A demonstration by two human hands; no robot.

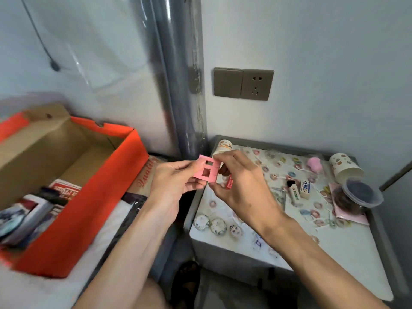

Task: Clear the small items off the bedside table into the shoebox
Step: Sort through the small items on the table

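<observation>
Both hands hold a small pink card point(206, 169) with two square cut-outs, in the air between the bed and the bedside table point(347, 246). My left hand point(171, 179) pinches its left edge. My right hand point(236, 181) pinches its right edge and also has a small red tube point(229, 182) tucked under its fingers. The orange shoebox point(93, 197) lies open on the bed at the left, with packets and cards inside. Left on the table are an eraser point(305, 186), a lighter point(293, 191), round badges point(218, 226) and a pink fluffy item point(314, 165).
Two paper cups point(344, 168) point(223, 148) lie on their sides at the table's back. A lidded plastic tub point(359, 194) rests on a pink packet at the right. A wall socket point(244, 84) sits above the table. A sandal point(187, 284) shows on the floor below.
</observation>
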